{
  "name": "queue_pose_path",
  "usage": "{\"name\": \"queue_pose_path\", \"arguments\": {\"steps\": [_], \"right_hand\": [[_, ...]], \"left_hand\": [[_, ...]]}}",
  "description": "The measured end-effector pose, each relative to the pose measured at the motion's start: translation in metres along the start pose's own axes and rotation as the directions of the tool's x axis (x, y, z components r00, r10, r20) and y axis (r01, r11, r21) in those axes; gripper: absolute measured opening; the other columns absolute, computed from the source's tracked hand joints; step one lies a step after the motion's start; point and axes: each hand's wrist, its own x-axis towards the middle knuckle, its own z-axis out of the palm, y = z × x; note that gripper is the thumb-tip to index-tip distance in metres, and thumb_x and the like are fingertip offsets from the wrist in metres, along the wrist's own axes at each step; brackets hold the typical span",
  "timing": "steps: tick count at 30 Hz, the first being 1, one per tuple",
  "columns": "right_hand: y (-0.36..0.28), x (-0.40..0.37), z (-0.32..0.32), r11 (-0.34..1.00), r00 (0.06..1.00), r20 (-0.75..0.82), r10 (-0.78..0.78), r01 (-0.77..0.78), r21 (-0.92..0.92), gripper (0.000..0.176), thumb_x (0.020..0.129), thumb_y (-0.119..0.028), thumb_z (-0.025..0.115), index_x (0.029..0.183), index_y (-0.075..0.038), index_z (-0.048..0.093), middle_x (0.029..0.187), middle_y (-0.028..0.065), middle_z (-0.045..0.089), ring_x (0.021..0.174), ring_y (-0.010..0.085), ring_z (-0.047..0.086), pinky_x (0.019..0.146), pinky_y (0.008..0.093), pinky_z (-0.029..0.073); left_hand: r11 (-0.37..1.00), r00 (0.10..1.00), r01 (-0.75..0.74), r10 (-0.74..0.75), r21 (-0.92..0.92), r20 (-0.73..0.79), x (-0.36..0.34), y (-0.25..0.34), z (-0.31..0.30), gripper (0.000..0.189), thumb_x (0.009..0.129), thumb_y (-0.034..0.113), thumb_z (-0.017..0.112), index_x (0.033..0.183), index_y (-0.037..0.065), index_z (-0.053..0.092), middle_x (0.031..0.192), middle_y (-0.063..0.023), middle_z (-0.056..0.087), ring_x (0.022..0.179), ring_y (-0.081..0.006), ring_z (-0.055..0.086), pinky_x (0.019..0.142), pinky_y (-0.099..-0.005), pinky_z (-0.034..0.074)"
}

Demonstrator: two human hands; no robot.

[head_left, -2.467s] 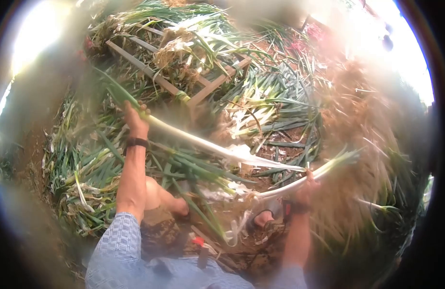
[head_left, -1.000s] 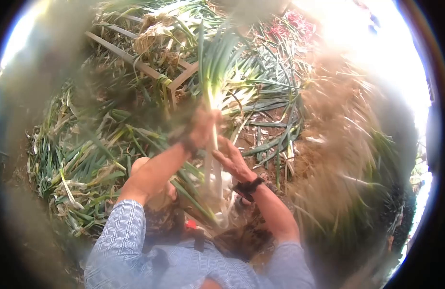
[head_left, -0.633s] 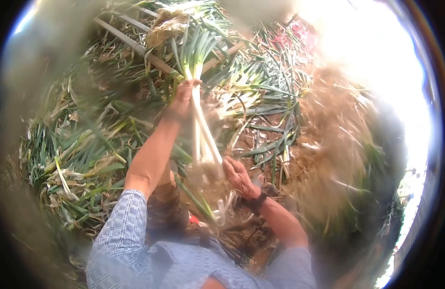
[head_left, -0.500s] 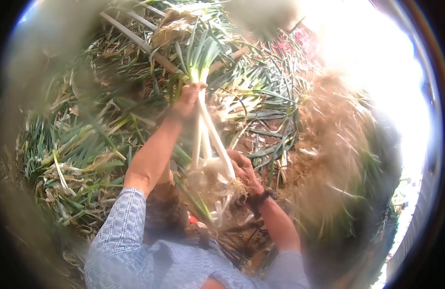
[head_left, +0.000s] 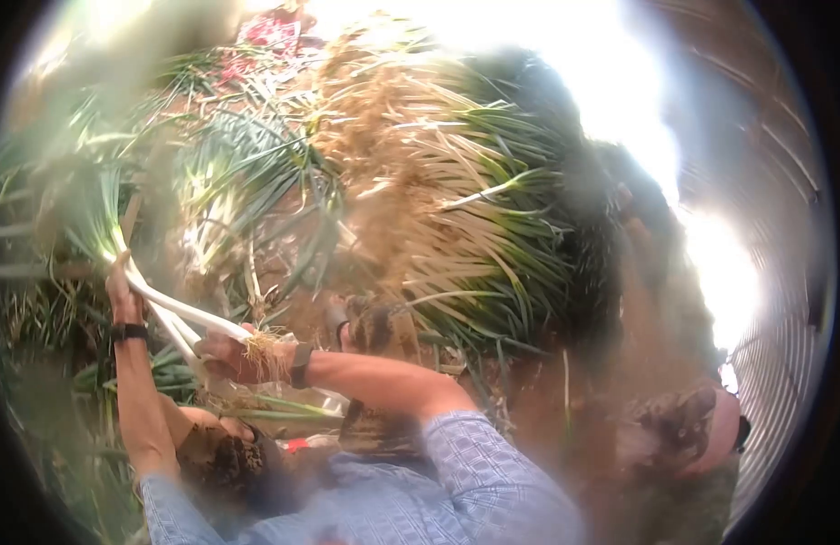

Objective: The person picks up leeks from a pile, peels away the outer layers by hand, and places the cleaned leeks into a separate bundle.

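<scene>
At the left of the head view, my left hand (head_left: pixel 122 286) is closed around several long green onions (head_left: pixel 188 312), just below where the white shafts turn green. The leaves fan up and away from the fist, partly blurred. My right hand (head_left: pixel 233 356) is closed at the lower end of the bunch, by the tan, stringy roots (head_left: pixel 273 350). Its fingers are partly hidden behind the shafts and roots. Beneath the hands a loose green onion (head_left: pixel 297 408) lies near my knees.
A long heap of green onions (head_left: pixel 474 245), roots facing left, stretches along the middle. More onions (head_left: pixel 215 182) lie loose on the ground at the left. Red-and-white material (head_left: pixel 270 34) sits at the back. A blurred figure (head_left: pixel 688 427) is at the right, beside a ribbed wall (head_left: pixel 783 391).
The view has swung right, so the hands and bunch now appear farther left and the big heap is central. Both hands stay on the bunch, which now slants more.
</scene>
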Motion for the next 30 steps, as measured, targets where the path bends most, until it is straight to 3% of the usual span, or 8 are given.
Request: {"name": "queue_pose_path", "arguments": {"steps": [4, 6, 8, 9, 13, 19, 27, 30], "right_hand": [[0.038, -0.020, 0.034, 0.958, 0.968, 0.095, 0.232, -0.244, 0.154, 0.018, 0.088, -0.019, 0.067, 0.104, -0.010, 0.065, 0.083, 0.0102, 0.058, 0.073, 0.0289, 0.060, 0.069, 0.0393, 0.049], [0.075, -0.027, 0.084, -0.305, 0.766, 0.521, 0.376, -0.428, 0.850, 0.009, 0.092, -0.022, 0.067, 0.097, -0.014, 0.066, 0.074, -0.0035, 0.054, 0.067, 0.0125, 0.053, 0.060, 0.0300, 0.046], [0.061, -0.028, 0.035, -0.290, 0.714, 0.650, 0.260, -0.584, 0.758, 0.008, 0.094, -0.014, 0.062, 0.087, -0.013, 0.058, 0.074, -0.0075, 0.050, 0.064, 0.0086, 0.052, 0.053, 0.0271, 0.042], [0.057, -0.031, 0.028, 0.066, 0.822, 0.514, 0.246, -0.543, 0.837, 0.004, 0.094, -0.011, 0.061, 0.091, -0.010, 0.059, 0.074, -0.0046, 0.051, 0.065, 0.0112, 0.053, 0.054, 0.0279, 0.044], [0.023, -0.038, -0.030, 0.962, 0.998, 0.057, -0.001, -0.014, 0.271, 0.007, 0.096, -0.009, 0.062, 0.101, -0.004, 0.064, 0.079, 0.0065, 0.061, 0.071, 0.0190, 0.061, 0.061, 0.0300, 0.050], [-0.023, -0.113, -0.080, 0.576, 0.711, 0.560, 0.426, -0.690, 0.438, 0.022, 0.095, -0.017, 0.067, 0.111, -0.003, 0.066, 0.108, 0.0102, 0.065, 0.085, 0.0248, 0.067, 0.078, 0.0368, 0.056], [0.042, -0.039, -0.079, 0.962, 0.971, 0.038, 0.235, -0.238, 0.137, 0.030, 0.095, -0.017, 0.062, 0.121, -0.004, 0.067, 0.115, 0.0139, 0.065, 0.104, 0.0222, 0.059, 0.086, 0.0389, 0.050], [0.051, -0.043, -0.019, 0.525, 0.853, 0.311, 0.419, -0.507, 0.683, 0.018, 0.093, -0.016, 0.061, 0.101, -0.002, 0.066, 0.102, 0.0097, 0.067, 0.091, 0.0194, 0.060, 0.080, 0.0378, 0.049]], "left_hand": [[0.996, 0.959, -0.084, 0.087, -0.023, 0.269, -0.030, -0.027, 0.032, 0.025, 0.089, 0.027, 0.070, 0.098, 0.004, 0.067, 0.076, -0.0009, 0.055, 0.065, -0.0125, 0.056, 0.057, -0.0294, 0.051], [0.772, 0.755, -0.559, 0.323, 0.302, 0.571, -0.101, -0.003, 0.054, 0.039, 0.098, 0.024, 0.049, 0.119, -0.003, 0.068, 0.084, -0.0033, 0.066, 0.072, -0.0109, 0.058, 0.063, -0.0292, 0.049], [0.228, 0.469, -0.882, 0.525, 0.413, 0.710, -0.094, -0.008, 0.061, 0.036, 0.100, 0.024, 0.049, 0.112, -0.003, 0.069, 0.085, -0.0056, 0.068, 0.070, -0.0110, 0.058, 0.062, -0.0290, 0.050], [0.909, 0.810, -0.381, 0.240, 0.168, 0.535, -0.059, -0.038, 0.061, 0.035, 0.100, 0.027, 0.050, 0.107, -0.001, 0.070, 0.085, -0.0071, 0.067, 0.068, -0.0125, 0.060, 0.060, -0.0291, 0.051], [0.944, 0.898, -0.329, 0.310, 0.009, 0.313, 0.013, -0.084, 0.066, 0.019, 0.090, 0.012, 0.066, 0.098, -0.005, 0.067, 0.080, -0.0099, 0.067, 0.064, -0.0197, 0.064, 0.053, -0.0342, 0.054], [0.921, 0.915, -0.386, 0.390, -0.052, 0.105, 0.079, -0.107, 0.061, 0.014, 0.087, 0.008, 0.069, 0.096, -0.002, 0.067, 0.077, -0.0097, 0.062, 0.056, -0.0210, 0.059, 0.050, -0.0350, 0.051], [0.935, 0.978, 0.038, 0.039, -0.352, 0.207, -0.028, -0.027, 0.093, 0.019, 0.093, 0.020, 0.061, 0.104, 0.004, 0.064, 0.075, -0.0120, 0.062, 0.057, -0.0259, 0.061, 0.053, -0.0393, 0.053], [0.951, 0.976, -0.030, 0.094, -0.309, 0.195, 0.003, -0.049, 0.078, 0.021, 0.092, 0.020, 0.063, 0.104, 0.003, 0.064, 0.069, -0.0120, 0.060, 0.056, -0.0260, 0.060, 0.053, -0.0404, 0.052]]}}
